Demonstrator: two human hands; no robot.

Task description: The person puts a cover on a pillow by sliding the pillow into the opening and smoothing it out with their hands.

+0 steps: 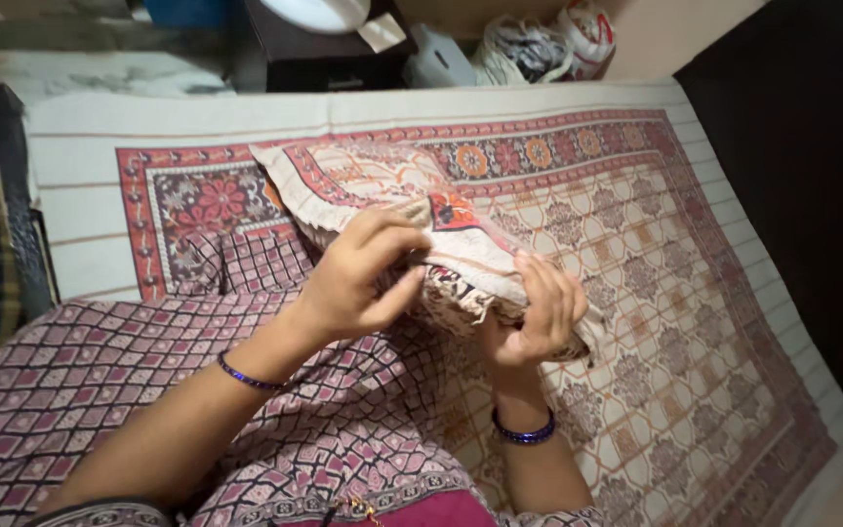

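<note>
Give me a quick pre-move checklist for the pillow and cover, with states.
1. Left hand grips the printed pillow cover at its open end: ok.
2. Right hand supports the same end from below: ok.
3. Far end of the pillow rests on the patterned bedsheet: ok.
4. Pillow fully inside the cover: cannot tell, the opening is hidden by the fingers.
5. Cover free of the checked garment on the lap: ok, it sits beside it, not caught.
6. Bags beyond the bed keep clear of the work: ok.
</note>
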